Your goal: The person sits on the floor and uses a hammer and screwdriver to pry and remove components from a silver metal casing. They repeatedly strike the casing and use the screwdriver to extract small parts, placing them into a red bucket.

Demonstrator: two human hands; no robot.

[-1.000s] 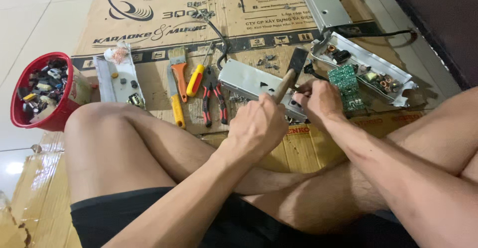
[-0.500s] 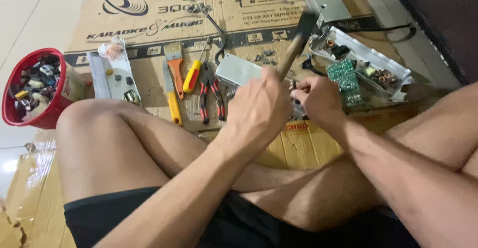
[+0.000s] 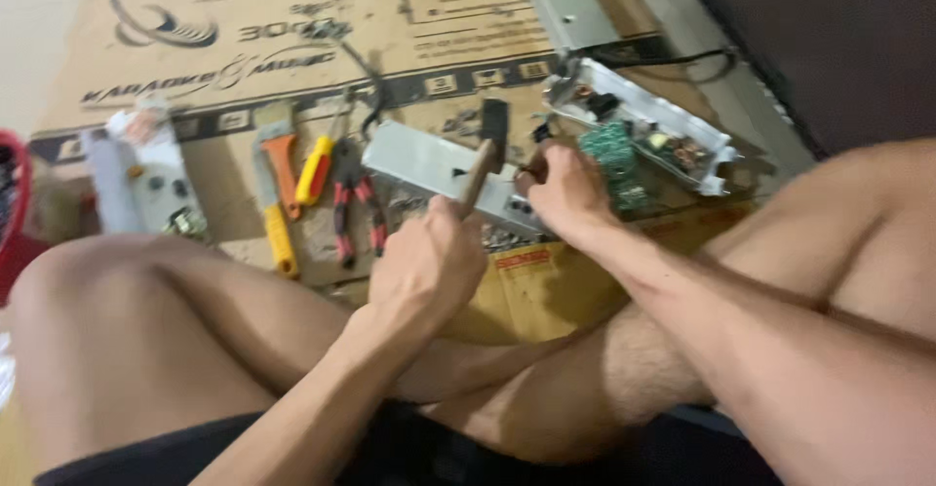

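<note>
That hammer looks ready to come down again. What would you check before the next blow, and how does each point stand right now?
1. Grip on the hammer: the left hand is wrapped round the wooden handle. Ok.
2. Workpiece steadied: the right hand rests on the grey metal case. Ok.
3. Right fingers away from the hammer head: they sit very close beside it. Not ok.
4. What the right hand pinches at the strike spot: too blurred. Cannot tell.
5. Loose tools out of the swing: the pliers and screwdriver lie left of the case, apart from it. Ok.
6. Green circuit board safe from a stray hit: it lies right beside the right hand. Not ok.
</note>
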